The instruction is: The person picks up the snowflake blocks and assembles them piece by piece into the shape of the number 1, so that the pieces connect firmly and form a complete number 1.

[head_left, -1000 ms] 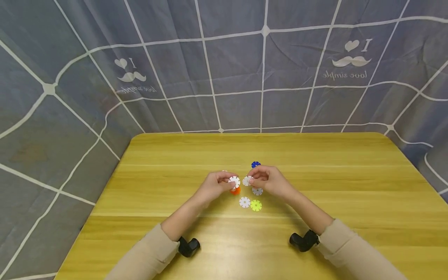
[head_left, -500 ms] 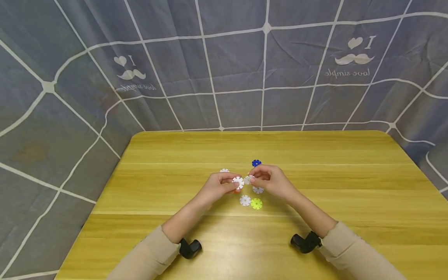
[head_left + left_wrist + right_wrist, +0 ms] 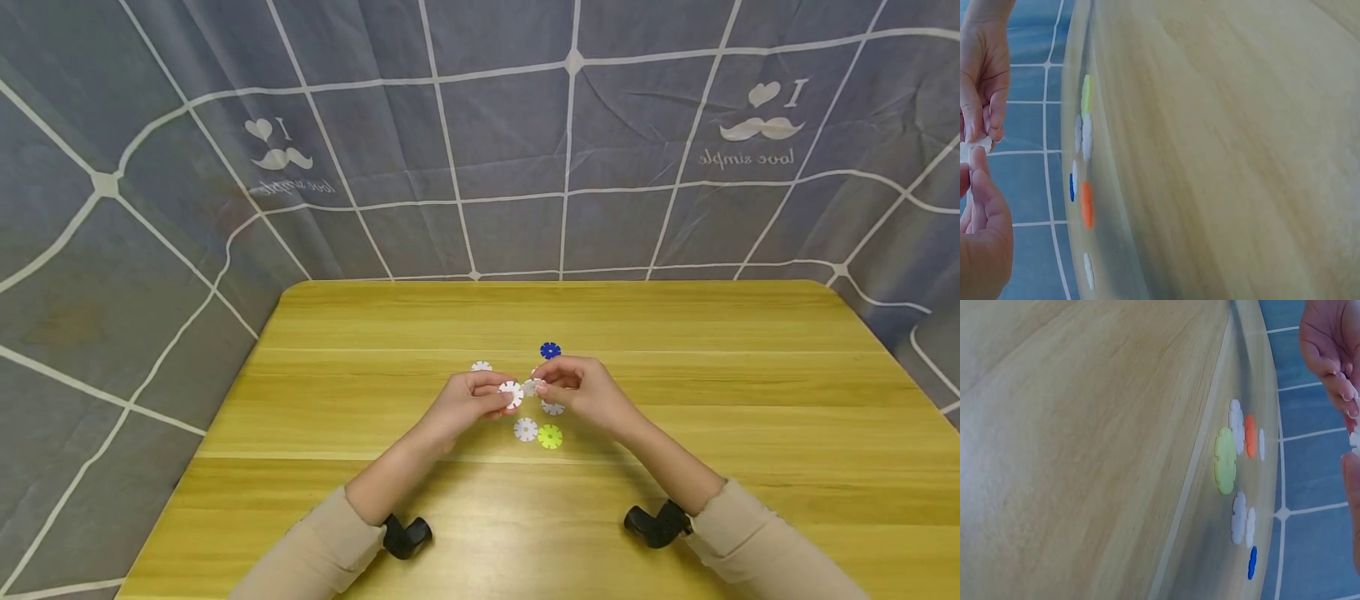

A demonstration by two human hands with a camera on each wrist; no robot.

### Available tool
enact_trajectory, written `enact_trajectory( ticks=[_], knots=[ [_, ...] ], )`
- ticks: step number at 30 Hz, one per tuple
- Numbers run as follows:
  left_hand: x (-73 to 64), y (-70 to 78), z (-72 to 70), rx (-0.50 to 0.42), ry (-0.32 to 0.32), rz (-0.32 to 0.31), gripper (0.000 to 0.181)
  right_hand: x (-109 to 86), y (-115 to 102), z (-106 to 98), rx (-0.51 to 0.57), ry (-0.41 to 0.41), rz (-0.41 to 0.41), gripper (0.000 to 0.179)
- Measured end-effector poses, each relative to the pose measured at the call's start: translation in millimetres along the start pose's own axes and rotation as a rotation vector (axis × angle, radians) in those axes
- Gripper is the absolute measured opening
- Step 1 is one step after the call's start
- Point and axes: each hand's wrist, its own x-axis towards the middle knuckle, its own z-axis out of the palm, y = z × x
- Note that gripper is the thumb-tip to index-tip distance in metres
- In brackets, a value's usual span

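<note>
My left hand (image 3: 467, 402) pinches a white notched plastic disc (image 3: 515, 389) between thumb and fingers, its flat face toward me. Facing it, my right hand (image 3: 583, 386) pinches a second white notched disc (image 3: 530, 387) by its right side. The two discs' edges come together between the hands, above the table. In the left wrist view, fingertips of both hands gather around a white disc edge (image 3: 977, 145). An orange disc (image 3: 1087, 204) lies on the table below, hidden by the left hand in the head view.
On the wooden table (image 3: 337, 375) lie a blue disc (image 3: 551, 350), a yellow-green disc (image 3: 550, 437) and several white discs, one (image 3: 526, 430) beside the yellow-green one and another (image 3: 482, 366) behind the left hand. A grey curtain (image 3: 510, 150) hangs behind the table.
My left hand has shifted slightly right, bringing its white disc up to the one in my right hand. The orange disc has become covered in the head view. The right hand stays nearly still.
</note>
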Motion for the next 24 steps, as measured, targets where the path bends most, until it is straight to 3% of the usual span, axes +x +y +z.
enact_trajectory(
  ticks=[4,11,19,24],
  knots=[
    [-1.7,2.9,0.1,-0.001,-0.008,-0.02,0.027,-2.2,-3.3,-0.2,-0.048,0.006,-0.024,0.009],
    [-9.1,5.0,0.1,-0.013,-0.036,-0.07,0.026,-9.1,-14.2,3.1,-0.201,-0.019,-0.161,0.007],
    [-14.0,10.5,2.2,-0.107,-0.059,-0.1,0.028,-10.7,-16.0,4.8,-0.194,-0.015,-0.243,0.011],
    [-14.6,11.5,4.7,-0.118,-0.042,-0.107,0.027,-11.9,-12.7,9.0,-0.158,0.009,-0.249,0.012]
  ],
)
